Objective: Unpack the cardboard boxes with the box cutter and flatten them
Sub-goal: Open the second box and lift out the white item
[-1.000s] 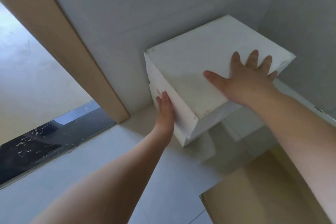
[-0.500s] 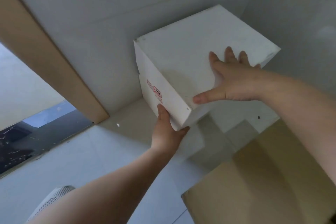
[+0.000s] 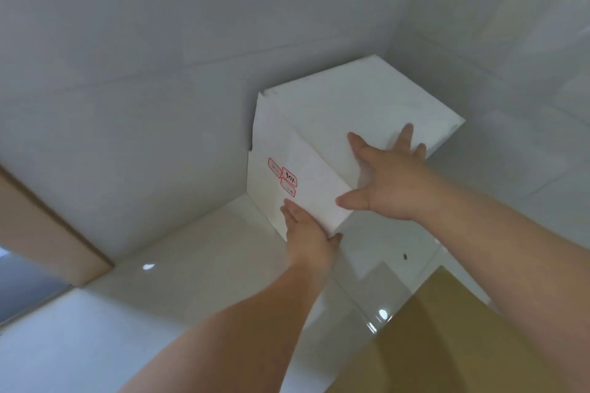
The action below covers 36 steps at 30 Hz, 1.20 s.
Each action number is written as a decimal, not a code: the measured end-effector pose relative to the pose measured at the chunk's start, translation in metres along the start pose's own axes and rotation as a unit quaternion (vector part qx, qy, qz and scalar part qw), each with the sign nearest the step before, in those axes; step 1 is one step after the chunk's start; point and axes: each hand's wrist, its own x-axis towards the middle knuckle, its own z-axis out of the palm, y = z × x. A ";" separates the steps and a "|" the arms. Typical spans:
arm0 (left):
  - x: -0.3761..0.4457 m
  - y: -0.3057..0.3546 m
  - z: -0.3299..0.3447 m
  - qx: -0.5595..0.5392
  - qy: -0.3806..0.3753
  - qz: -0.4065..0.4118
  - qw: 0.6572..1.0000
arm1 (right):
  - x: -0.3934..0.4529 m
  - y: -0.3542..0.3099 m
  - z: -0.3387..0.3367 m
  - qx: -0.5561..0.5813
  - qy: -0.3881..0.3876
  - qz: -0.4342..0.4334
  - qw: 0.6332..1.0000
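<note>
Here, at the far left, a tan door frame [image 3: 48, 239] runs diagonally down to the glossy white floor [image 3: 198, 268], with a dark strip of another room beyond it. The grey-white wall [image 3: 159, 57] fills the upper part of the view and meets a second wall at a corner on the right.

Near the middle, the white cardboard box [image 3: 351, 105] sits tucked into that corner, tilted so that one lower corner points toward the camera. Its left face carries red-outlined labels [image 3: 282, 177], one with dark handwriting too blurred to read.

The left hand [image 3: 308, 230] reaches up from below and lies against the box's left face just under the labels, fingers straight and pressed flat to the cardboard, thumb hooked round the box's lowest corner. Its grip is released: it braces the box rather than clasps it.

To the right, the right hand [image 3: 388, 183] is spread wide on the box's upper face, fingers straight and splayed, thumb stretched along the near edge. This grip is also released, the palm pressing on the cardboard.

At the lower right, a brown cardboard panel [image 3: 447, 344] lies on the floor, well apart from the white box
</note>
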 end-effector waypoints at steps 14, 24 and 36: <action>0.064 0.051 0.046 0.017 -0.067 -0.041 0.997 | 0.054 0.058 -0.018 0.145 0.054 0.013 0.988; 0.062 0.059 0.059 0.004 -0.005 -0.031 0.999 | 0.067 0.076 -0.031 0.163 0.046 -0.043 0.985; 0.063 0.056 0.066 0.099 0.077 0.028 0.992 | 0.069 0.080 -0.018 0.193 0.080 -0.047 0.977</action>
